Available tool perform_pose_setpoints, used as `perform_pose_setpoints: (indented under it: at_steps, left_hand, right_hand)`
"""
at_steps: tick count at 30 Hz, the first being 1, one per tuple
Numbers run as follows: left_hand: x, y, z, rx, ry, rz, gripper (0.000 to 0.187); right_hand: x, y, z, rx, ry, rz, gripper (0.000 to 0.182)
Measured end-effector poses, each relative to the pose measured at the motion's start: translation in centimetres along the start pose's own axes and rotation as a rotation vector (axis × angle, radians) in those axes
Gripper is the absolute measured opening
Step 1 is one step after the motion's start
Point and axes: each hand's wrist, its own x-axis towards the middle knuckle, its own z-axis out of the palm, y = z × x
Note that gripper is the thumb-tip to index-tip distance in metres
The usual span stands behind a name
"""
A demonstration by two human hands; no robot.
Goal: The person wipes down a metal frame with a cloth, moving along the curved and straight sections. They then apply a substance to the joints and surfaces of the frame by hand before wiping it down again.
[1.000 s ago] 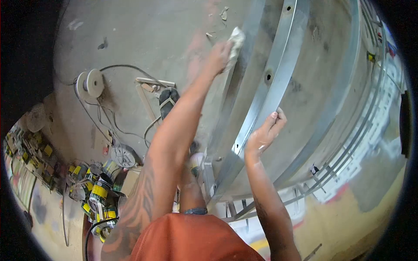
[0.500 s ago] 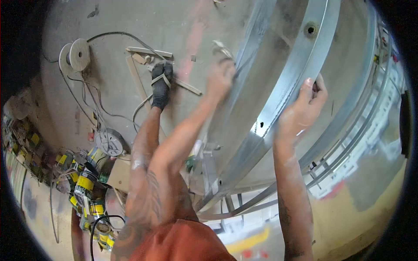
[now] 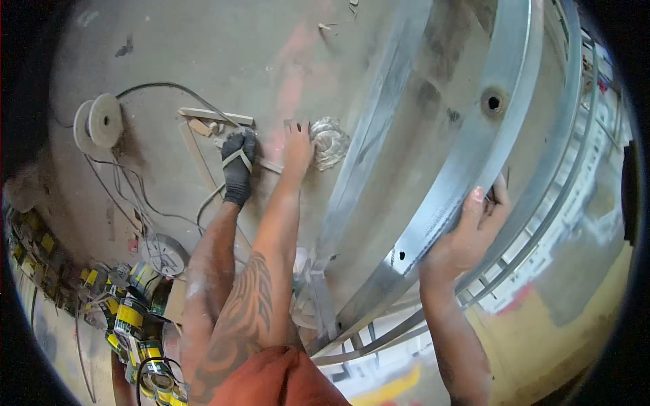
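My left hand [image 3: 298, 147] reaches down to the floor, fingers apart around a small dark piece [image 3: 298, 126] lying there; a firm hold on it cannot be made out. Just right of this hand lies a crumpled, shiny, pale bundle [image 3: 330, 143]. My right hand [image 3: 467, 233] grips the edge of a curved grey metal rail [image 3: 443, 196], with its thumb on the near side and its fingers partly hidden beyond. That rail has a round hole near its upper part and a smaller one lower down. Another metal rail [image 3: 371, 122] stands between my two hands.
My foot [image 3: 237, 166], in a dark sock and sandal, stands beside wooden strips [image 3: 215, 116]. At the left are a cable spool [image 3: 105, 120], loose cables and a round grey disc [image 3: 164, 255]. Yellow-labelled cans [image 3: 128, 317] crowd the lower left. More curved bars [image 3: 542, 203] run at right.
My left hand has let go of the pale bundle, which now lies on the floor, and moved left to the small dark piece. The view has shifted; my right hand stays on the rail.
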Motion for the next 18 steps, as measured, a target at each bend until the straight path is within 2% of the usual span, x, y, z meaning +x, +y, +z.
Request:
perform_pose_setpoints:
  at_steps: [4,6,7,8,10,11,12,13,15,16,18]
  left_hand:
    - [-0.4,-0.3,0.3,-0.09,-0.136,0.043,0.027]
    - [-1.4,-0.7,0.7,-0.336,-0.277,-0.081,0.028]
    - [-1.5,-1.2,0.4,-0.582,-0.335,-0.229,0.032]
    - [-1.8,-0.7,-1.7,-0.574,-0.335,-0.226,0.032]
    - [-1.9,1.3,-7.3,-0.94,-0.227,-0.253,0.035]
    - [-2.2,2.8,-8.8,-1.06,-0.099,-0.145,0.036]
    - [-2.7,4.6,-9.4,-1.129,-0.174,-0.132,0.037]
    - [-3.4,6.7,-9.9,-1.107,-0.211,-0.05,0.039]
    - [-4.4,11.4,-12.8,-0.974,-0.241,0.176,0.042]
    - [-5.3,12.4,-12.9,-0.967,-0.237,0.182,0.042]
    - [-7.1,13.1,-11.7,-1.219,-0.107,-0.058,0.045]
  right_hand:
    - [0.2,0.3,-0.2,-0.04,-0.007,-0.087,0.041]
    - [0.2,0.3,-0.1,0.002,-0.038,-0.139,0.039]
    - [0.1,-0.2,0.1,-0.005,-0.035,-0.096,0.039]
    - [0.0,-0.7,-0.1,-0.018,-0.033,-0.048,0.04]
    - [0.3,-0.4,-0.1,-0.064,-0.002,-0.09,0.041]
    - [0.3,-0.4,-0.1,-0.066,0.002,-0.093,0.041]
    - [0.3,-0.3,-0.2,-0.068,0.002,-0.097,0.041]
    - [0.4,0.1,-0.3,-0.107,0.011,-0.168,0.042]
    - [0.3,-0.2,-0.3,-0.099,0.004,-0.16,0.043]
    - [0.3,-0.5,-0.4,-0.108,-0.005,-0.15,0.044]
    - [0.2,-1.1,-0.5,-0.126,-0.016,-0.15,0.045]
